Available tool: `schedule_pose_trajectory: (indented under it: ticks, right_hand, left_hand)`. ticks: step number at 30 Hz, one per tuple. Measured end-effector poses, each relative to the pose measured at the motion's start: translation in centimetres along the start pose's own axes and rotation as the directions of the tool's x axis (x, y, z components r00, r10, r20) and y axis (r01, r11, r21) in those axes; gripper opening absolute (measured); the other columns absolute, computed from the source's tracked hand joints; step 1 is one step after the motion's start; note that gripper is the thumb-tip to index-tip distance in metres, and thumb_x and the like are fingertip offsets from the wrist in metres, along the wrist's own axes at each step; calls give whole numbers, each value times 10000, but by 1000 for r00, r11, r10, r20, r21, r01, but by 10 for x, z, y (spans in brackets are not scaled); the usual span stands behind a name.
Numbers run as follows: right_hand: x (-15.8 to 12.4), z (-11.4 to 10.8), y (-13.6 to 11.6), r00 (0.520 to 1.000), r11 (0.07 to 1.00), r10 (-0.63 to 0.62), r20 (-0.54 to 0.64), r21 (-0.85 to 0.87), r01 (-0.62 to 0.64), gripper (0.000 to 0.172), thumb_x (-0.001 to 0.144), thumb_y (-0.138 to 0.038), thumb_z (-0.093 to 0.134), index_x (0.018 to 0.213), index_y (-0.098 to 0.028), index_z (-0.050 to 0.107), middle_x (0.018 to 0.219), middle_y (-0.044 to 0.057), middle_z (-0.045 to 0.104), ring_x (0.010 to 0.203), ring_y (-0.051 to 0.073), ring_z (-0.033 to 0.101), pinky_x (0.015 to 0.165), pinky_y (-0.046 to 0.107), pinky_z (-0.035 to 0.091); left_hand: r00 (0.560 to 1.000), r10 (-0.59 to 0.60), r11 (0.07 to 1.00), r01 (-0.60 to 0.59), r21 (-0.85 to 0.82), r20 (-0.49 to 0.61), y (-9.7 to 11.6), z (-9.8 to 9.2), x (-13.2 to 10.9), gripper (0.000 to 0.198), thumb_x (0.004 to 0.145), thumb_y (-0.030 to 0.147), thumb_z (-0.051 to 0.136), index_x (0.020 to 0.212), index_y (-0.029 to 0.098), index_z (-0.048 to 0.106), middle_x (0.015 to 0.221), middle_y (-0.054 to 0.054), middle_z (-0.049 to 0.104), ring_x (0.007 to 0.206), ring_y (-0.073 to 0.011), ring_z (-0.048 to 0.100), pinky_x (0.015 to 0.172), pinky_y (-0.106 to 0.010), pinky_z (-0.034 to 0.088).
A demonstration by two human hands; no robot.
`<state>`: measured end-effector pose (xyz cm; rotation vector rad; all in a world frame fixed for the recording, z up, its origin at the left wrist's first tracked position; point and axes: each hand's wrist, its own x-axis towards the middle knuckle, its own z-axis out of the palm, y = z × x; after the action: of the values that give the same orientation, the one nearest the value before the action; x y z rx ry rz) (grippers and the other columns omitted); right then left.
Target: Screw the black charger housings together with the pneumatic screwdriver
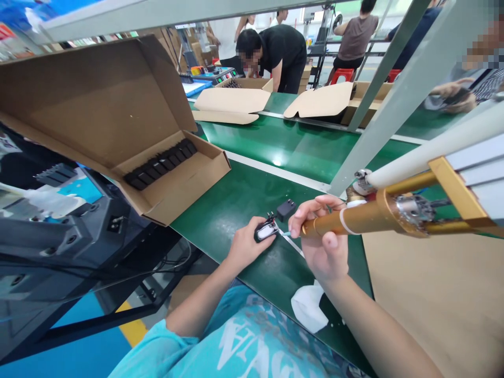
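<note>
My left hand point(244, 244) is closed around a small black plug adapter housing point(266, 231), its light-coloured inside facing up and metal pins at its far end. My right hand point(325, 257) is wrapped round the front end of a gold cylindrical dispenser point(362, 218). The dispenser's thin teal nozzle point(285, 233) points left, close to the adapter housing; whether it touches cannot be told. Just beyond both hands, a second black plug adapter point(286, 210) lies on the green surface with pins up. A crumpled white cloth or tissue point(309, 308) rests below my right wrist.
An open cardboard box point(189, 191) at the left holds a row of black adapters point(161, 164). Grey metal frame bars point(366, 131) slant across the right. Brown board point(429, 294) covers the right side. Beyond the green conveyor belt point(271, 142), a person in black point(285, 50) bends over another box.
</note>
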<state>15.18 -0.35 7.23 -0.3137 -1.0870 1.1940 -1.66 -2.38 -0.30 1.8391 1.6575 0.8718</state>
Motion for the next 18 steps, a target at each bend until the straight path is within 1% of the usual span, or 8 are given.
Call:
schedule_pose_trajectory:
  ticks: [3, 5, 7, 9, 12, 14, 15, 18]
  right_hand:
    - [1, -2, 1, 1000, 1000, 4, 9, 25, -4, 362, 833, -436, 635, 1153, -295, 544, 902, 1, 617, 591, 120, 575, 599, 323, 464]
    - [2, -4, 1, 1000, 999, 1, 12, 40, -2, 353, 839, -412, 632, 1160, -292, 548, 907, 2, 619, 596, 117, 577, 599, 319, 461]
    - [2, -5, 1, 1000, 999, -3, 7, 38, 3, 342, 842, -401, 627, 1158, -291, 552, 903, 1, 620, 592, 117, 576, 585, 314, 460]
    - [2, -6, 2, 1000, 1000, -8, 2, 28, 8, 333, 845, -394, 622, 1154, -292, 553, 899, 2, 623, 589, 118, 577, 571, 311, 462]
    - [3, -6, 2, 1000, 1000, -10, -1, 19, 10, 324, 848, -382, 616, 1152, -287, 553, 894, 1, 623, 584, 117, 576, 566, 309, 467]
    - [4, -7, 2, 1000, 1000, -9, -3, 15, 9, 322, 849, -377, 614, 1152, -285, 551, 888, -1, 622, 579, 115, 573, 562, 307, 468]
    - [4, -8, 2, 1000, 1000, -9, -3, 12, 9, 321, 849, -376, 612, 1151, -285, 551, 886, -1, 622, 579, 115, 571, 561, 306, 467]
    - [4, -9, 1, 1000, 1000, -5, -11, 4, 5, 319, 850, -377, 606, 1150, -287, 548, 885, -1, 621, 587, 120, 571, 566, 309, 464]
  left_hand:
    - [997, -8, 1000, 6, 29, 81, -15, -15, 3, 308, 806, 353, 696, 1064, 238, 572, 1051, -16, 707, 964, -226, 678, 842, -345, 512]
    - [987, -19, 999, 24, -25, 159, -22, -22, 8, 409, 787, 388, 722, 1133, 243, 560, 1152, -39, 686, 1067, -244, 652, 925, -378, 499]
    - [972, -34, 989, 67, -134, 234, -25, -23, 16, 548, 778, 424, 735, 1249, 248, 516, 1283, -74, 638, 1198, -259, 597, 1028, -413, 455]
    - [954, -26, 952, 115, -285, 300, -27, -20, 25, 603, 796, 428, 720, 1317, 240, 482, 1363, -105, 595, 1283, -262, 544, 1092, -431, 405]
    - [934, 24, 847, 171, -504, 356, -24, -9, 35, 478, 840, 406, 649, 1257, 203, 535, 1306, -132, 640, 1237, -267, 587, 1034, -423, 456]
    - [947, 27, 815, 165, -556, 321, -21, -3, 37, 362, 852, 362, 593, 1167, 185, 572, 1176, -122, 705, 1117, -251, 656, 937, -390, 512]
    - [963, 18, 837, 132, -530, 268, -20, -1, 36, 305, 844, 323, 575, 1115, 184, 588, 1094, -102, 730, 1039, -232, 682, 898, -371, 524]
    - [995, 91, 960, -74, -269, 51, -16, -1, 31, 232, 786, 203, 543, 1001, 205, 631, 933, -39, 727, 892, -187, 670, 848, -338, 519]
